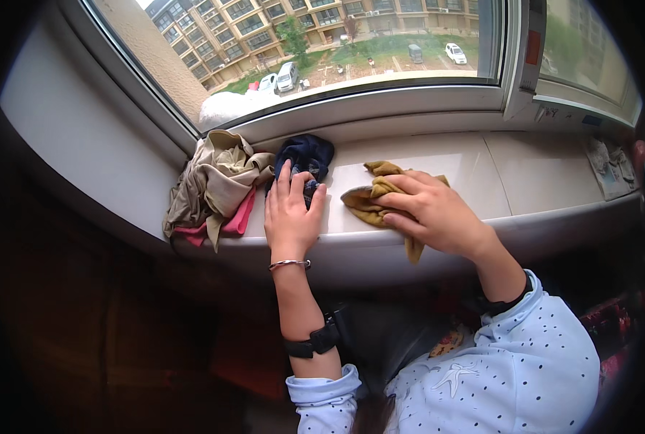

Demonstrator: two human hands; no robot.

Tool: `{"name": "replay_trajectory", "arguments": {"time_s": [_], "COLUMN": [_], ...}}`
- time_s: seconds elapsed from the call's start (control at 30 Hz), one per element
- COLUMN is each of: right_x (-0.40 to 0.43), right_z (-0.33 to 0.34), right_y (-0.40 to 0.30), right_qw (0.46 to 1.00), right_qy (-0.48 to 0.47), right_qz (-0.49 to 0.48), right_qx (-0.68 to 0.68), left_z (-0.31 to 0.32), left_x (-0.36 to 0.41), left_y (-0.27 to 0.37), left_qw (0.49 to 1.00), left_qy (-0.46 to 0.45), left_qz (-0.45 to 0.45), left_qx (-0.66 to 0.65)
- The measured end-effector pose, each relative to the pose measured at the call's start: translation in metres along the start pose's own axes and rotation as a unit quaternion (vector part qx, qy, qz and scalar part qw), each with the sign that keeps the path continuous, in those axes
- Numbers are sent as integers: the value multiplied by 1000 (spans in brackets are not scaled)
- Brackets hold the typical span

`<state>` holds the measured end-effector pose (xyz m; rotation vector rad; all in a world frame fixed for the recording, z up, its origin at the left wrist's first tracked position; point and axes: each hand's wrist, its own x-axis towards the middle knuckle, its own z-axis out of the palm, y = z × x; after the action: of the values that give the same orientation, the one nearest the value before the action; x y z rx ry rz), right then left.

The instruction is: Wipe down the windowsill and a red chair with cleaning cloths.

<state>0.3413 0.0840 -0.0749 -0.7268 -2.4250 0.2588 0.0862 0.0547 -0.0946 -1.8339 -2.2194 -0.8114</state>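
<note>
My left hand lies palm down on a dark blue patterned cloth, its fingers spread a little. To the right, my right hand grips a crumpled mustard-yellow cloth, which rests on the white windowsill; one end hangs over the front edge. Left of my left hand is a heap of beige cloth with a pink cloth under it. Parts of the blue and yellow cloths are hidden beneath my fingers.
A window frame runs along the back of the sill, with a white side wall at the left. At the sill's right end lies a flat packet or paper. The sill's rounded front edge drops to a dark area below.
</note>
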Motion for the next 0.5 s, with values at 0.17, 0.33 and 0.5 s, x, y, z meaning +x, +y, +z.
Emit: {"name": "replay_trajectory", "arguments": {"time_s": [0.17,0.33,0.5], "right_x": [-81,-200,-202], "right_z": [-89,-163,-151], "right_y": [94,186,192], "right_qw": [970,897,843], "right_qy": [64,149,187], "right_qz": [204,341,390], "right_qx": [-113,-239,-321], "left_z": [-6,-3,-6], "left_x": [2,7,0], "left_y": [-4,7,2], "left_qw": [999,1000,1000], "left_qy": [-32,-27,-4], "left_qz": [-30,-12,3], "left_qx": [-17,-10,-2]}}
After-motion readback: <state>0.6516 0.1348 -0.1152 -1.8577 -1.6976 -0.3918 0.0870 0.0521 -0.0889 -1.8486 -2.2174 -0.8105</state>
